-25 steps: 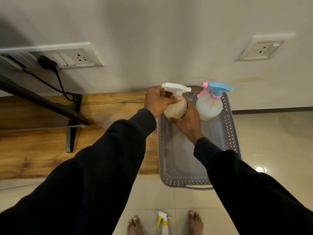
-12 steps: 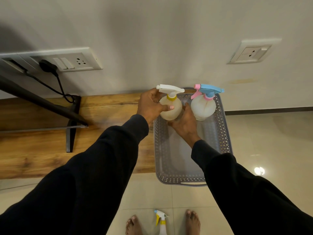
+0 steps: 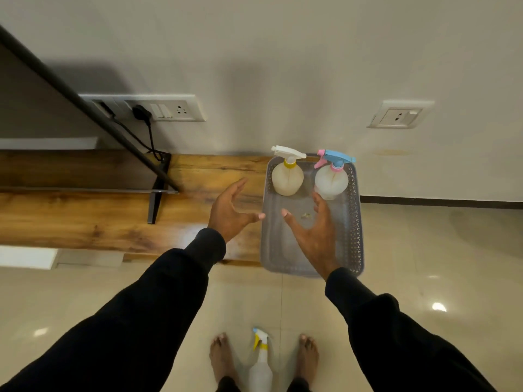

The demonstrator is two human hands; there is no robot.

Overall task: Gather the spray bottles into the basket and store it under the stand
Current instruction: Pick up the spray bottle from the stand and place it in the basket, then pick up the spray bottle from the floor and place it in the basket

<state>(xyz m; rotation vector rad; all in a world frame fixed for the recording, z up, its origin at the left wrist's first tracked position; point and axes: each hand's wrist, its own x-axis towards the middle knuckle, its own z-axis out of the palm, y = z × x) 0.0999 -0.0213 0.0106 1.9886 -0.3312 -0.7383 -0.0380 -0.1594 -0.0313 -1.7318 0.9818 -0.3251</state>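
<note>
Hands were both empty, fingers spread wide: the left hand [image 3: 230, 211] hovered over the wooden base [image 3: 119, 222] just left of the basket [image 3: 356, 236], and the right hand [image 3: 314, 230] hung above the basket's bare floor, gripping nothing. At the far end of the grey basket stood two bottles upright and side by side, the white-nozzled bottle [image 3: 287, 178] on the left and the pink-and-blue-nozzled bottle [image 3: 331, 179] on the right; the right fingertips reached close to the latter, though contact could not be told. A third spray bottle [image 3: 260, 360] stood on the tiled floor [image 3: 424, 250] at the near edge, between the person's bare feet, well apart from the basket. That one was likely next, and a careless step could tip it. The basket lay partly on the wooden base and partly over the tile, so added weight at its near end, or a clumsy push toward the black stand [image 3: 158, 193], might rock it and topple the tall, top-heavy bottles. The cable [image 3: 150, 137] near the stand leg could also snag.
</note>
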